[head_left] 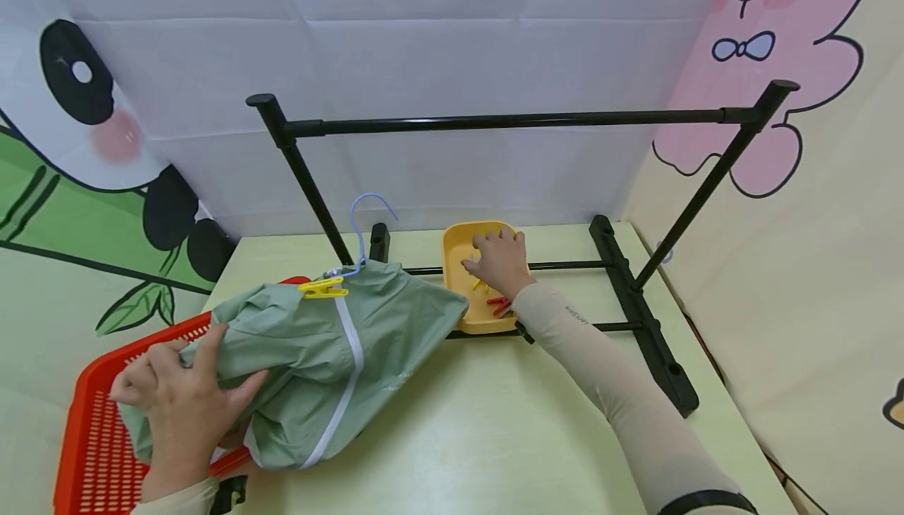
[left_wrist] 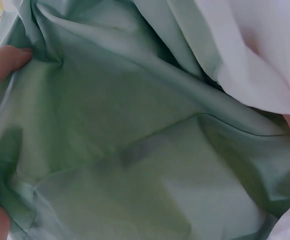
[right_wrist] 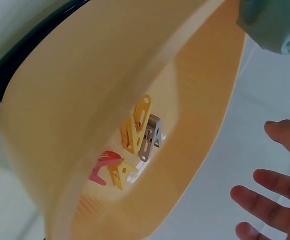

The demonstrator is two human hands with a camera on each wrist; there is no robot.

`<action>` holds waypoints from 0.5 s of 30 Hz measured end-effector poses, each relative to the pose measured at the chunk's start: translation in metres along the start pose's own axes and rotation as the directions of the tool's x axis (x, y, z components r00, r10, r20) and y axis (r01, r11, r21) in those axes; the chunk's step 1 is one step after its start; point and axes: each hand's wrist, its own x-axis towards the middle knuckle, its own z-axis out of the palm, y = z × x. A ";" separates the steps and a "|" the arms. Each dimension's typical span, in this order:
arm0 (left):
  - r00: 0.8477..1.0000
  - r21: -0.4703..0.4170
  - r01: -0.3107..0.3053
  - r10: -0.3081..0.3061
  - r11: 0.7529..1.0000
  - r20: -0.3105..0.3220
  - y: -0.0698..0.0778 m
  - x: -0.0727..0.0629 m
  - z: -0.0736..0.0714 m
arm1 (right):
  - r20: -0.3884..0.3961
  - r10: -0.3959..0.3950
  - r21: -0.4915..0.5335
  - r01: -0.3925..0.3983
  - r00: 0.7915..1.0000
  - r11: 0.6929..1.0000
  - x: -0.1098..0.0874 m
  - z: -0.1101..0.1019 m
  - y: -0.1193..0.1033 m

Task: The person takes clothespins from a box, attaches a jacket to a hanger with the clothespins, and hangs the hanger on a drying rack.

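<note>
My left hand grips the edge of a green garment with a white strip down it, its thumb and fingers on either side of the cloth. A blue hanger sticks out of the garment's top, where a yellow clothespin is clipped. Over a yellow tray, my right hand hovers with fingers spread and nothing in them. Inside the tray lie a red clothespin, a grey clothespin and several yellow clothespins. Green cloth fills most of the left wrist view.
A red plastic basket stands at the left, partly under the garment. The black rack spans the back of the pale table, and its lower bars run beneath the tray. A printed cloth wall rises behind.
</note>
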 end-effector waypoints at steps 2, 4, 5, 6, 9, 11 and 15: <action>1.000 0.001 -0.002 0.002 1.000 -0.005 0.000 0.001 0.000 | 0.011 0.011 -0.012 -0.011 1.000 1.000 0.000 0.002 0.000; 1.000 0.000 -0.001 0.001 1.000 -0.007 0.000 0.001 0.000 | 0.020 0.021 -0.025 -0.020 1.000 0.999 0.001 0.005 0.000; 1.000 0.002 -0.001 0.001 1.000 -0.007 0.000 0.001 0.000 | 0.026 0.025 -0.032 -0.025 0.999 0.999 0.001 0.006 0.000; 1.000 0.002 -0.001 0.001 1.000 -0.008 0.000 0.002 0.000 | 0.032 0.031 -0.036 -0.030 0.999 0.999 0.002 0.007 0.000; 1.000 0.002 -0.001 0.001 1.000 -0.008 0.001 0.002 0.000 | 0.051 0.050 -0.042 -0.048 0.997 0.998 0.003 0.012 -0.002; 1.000 0.001 -0.002 0.002 1.000 -0.013 0.001 0.002 0.001 | 0.062 0.067 -0.038 -0.064 0.996 0.997 0.004 0.015 -0.003; 1.000 -0.009 0.000 0.000 1.000 -0.006 0.001 0.002 0.001 | 0.088 0.097 -0.033 -0.095 0.991 0.995 0.005 0.020 -0.004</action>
